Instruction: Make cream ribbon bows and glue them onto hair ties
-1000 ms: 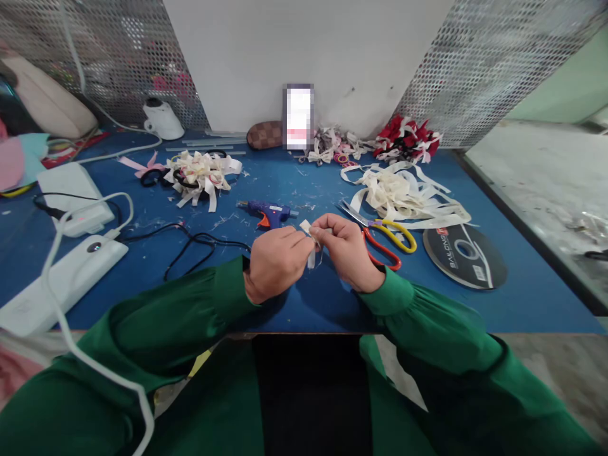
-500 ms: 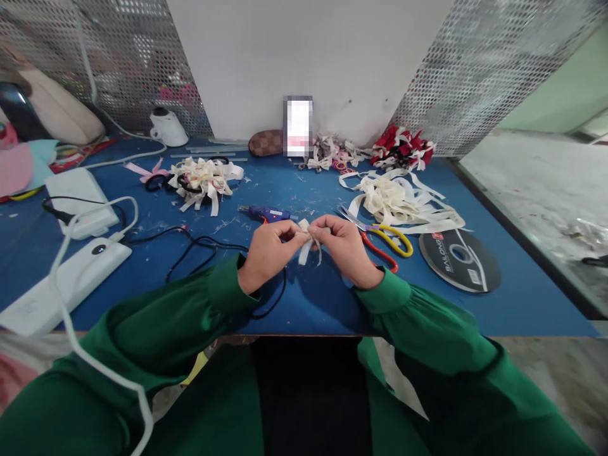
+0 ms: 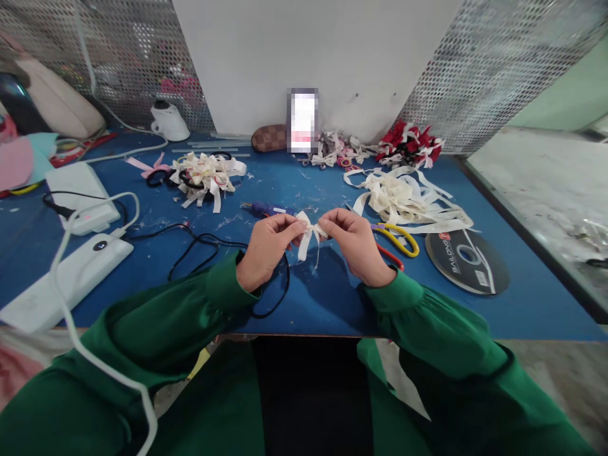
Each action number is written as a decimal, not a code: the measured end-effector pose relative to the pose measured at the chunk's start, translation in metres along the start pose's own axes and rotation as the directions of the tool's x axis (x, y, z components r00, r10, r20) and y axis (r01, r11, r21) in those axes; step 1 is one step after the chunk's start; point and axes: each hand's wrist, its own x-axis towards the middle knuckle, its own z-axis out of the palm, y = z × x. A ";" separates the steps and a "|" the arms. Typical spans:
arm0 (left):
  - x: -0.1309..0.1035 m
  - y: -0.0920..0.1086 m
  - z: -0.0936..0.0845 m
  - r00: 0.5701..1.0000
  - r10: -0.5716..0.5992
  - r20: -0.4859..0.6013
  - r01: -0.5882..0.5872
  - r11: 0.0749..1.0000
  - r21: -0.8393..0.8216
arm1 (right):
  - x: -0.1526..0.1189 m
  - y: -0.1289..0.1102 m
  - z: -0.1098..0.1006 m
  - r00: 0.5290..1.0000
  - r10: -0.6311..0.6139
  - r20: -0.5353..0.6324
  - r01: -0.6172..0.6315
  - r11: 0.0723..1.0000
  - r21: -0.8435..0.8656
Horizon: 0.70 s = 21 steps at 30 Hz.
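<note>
Person's L hand point(image 3: 268, 247) pinches one side of a white ribbon bow point(image 3: 308, 232) & R hand point(image 3: 356, 244) grips the other, tails hanging btwn. Bow's over the blue tabletop point(image 3: 327, 310), w/ blue glue gun point(image 3: 264, 208) just behind L hand, yellow-and-red-handled scissors point(image 3: 393, 227) by R, cream ribbon pile point(image 3: 396, 197) farther back.

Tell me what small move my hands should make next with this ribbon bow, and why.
Probably a gentle outward tug: your left hand and right hand pinch opposite sides of the cream ribbon bow, its tails hanging between them.
</note>
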 end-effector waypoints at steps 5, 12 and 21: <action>-0.004 0.002 0.001 0.992 -0.074 0.104 0.065 0.995 0.081 | -0.002 0.000 0.001 0.997 -0.076 -0.001 0.076 0.994 -0.080; -0.003 0.002 0.002 0.995 -0.090 0.042 0.088 0.995 0.046 | -0.001 -0.006 -0.002 1.000 0.003 0.000 -0.003 1.000 -0.031; -0.004 0.000 0.001 0.989 -0.072 0.130 0.059 0.993 0.101 | -0.004 -0.006 -0.004 0.977 -0.209 0.042 0.211 0.925 -0.317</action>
